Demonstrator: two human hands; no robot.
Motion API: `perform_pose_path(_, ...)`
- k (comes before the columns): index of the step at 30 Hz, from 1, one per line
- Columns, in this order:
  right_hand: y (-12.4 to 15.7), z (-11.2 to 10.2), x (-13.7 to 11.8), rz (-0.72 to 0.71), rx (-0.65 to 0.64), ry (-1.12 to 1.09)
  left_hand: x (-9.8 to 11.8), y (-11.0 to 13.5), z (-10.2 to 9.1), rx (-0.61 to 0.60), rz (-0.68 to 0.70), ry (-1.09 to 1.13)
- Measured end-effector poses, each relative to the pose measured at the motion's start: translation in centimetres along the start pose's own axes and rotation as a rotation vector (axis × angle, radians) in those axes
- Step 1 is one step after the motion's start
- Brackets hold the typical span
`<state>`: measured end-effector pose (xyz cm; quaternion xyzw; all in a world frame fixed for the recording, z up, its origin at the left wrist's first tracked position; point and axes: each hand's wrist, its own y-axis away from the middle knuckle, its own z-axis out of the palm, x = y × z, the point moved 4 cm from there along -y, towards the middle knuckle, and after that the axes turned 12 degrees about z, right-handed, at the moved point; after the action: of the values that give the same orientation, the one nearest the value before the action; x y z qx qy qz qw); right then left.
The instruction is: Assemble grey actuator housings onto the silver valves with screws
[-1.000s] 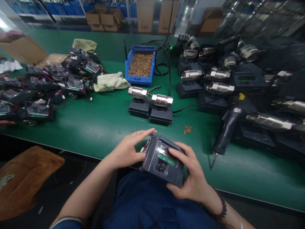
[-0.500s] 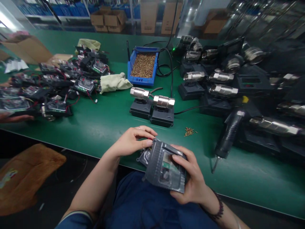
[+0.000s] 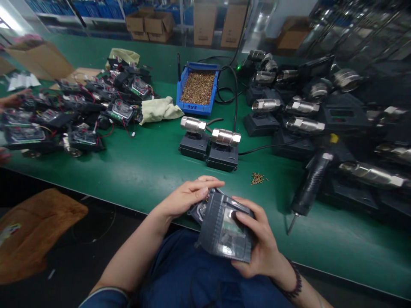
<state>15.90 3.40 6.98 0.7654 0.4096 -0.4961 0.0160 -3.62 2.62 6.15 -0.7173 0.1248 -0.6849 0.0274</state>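
My right hand grips a dark grey plastic cover with a clear display window, thumb on the window side. Partly beneath this tilted cover sits an open housing with electronics and wires, mostly hidden. At its far edge is my left hand, fingers stretched out over the top and thumb beside the wires; whether it presses on them I cannot make out. Beyond the hands, two grey units with metal valve bodies on top stand side by side. A little pile of brass screws lies to their right.
A blue bin full of small screws stands at the back. An electric screwdriver lies to the right, beside several valve units. Open electronic assemblies crowd the left, where another person's hand shows. A cloth lies near them.
My left hand's fingers have straightened and slid right along the housing's far edge. The cover stays in my right hand, tilted slightly differently. At the far left, the other person's hands have shifted.
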Motion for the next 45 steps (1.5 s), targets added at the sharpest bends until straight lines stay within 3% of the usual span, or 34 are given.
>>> perform_pose_path(5, 0.2, -0.1, -0.1, 0.033, 0.013, 0.055, -0.8, -0.1, 0.9, 0.122, -0.084, 0.259)
perform_pose_path(12, -0.3, -0.5, -1.5, 0.158, 0.015, 0.274, -1.6, 0.6, 2.2, 0.407, -0.229, 0.510)
perform_pose_path(16, -0.8, -0.3, -2.1, 0.173, -0.039, 0.328, -2.1, 1.8, 2.0, 0.534, -0.224, 0.598)
perform_pose_path(21, -1.1, -0.3, -2.2, 0.176, -0.053, 0.358, -1.9, 3.4, 1.9, 0.545, -0.227, 0.723)
perform_pose_path(28, -1.4, -0.1, -2.8, 0.225, -0.062, 0.416, -1.1, 4.9, 2.0, 0.466, -0.341, 0.441)
perform_pose_path(35, -1.9, -0.7, -2.1, 0.344, -0.035, 0.451, -0.5, 3.2, 1.3, 0.336, -0.330, 0.334)
perform_pose_path(40, -2.1, -1.1, -1.1, 0.449, -0.036, 0.418, -0.7, 2.1, 1.3, 0.348, -0.399, 0.420)
perform_pose_path(45, -2.3, -1.3, -0.6, 0.465, -0.045, 0.371, -0.9, 2.3, 1.4, 0.363, -0.423, 0.469)
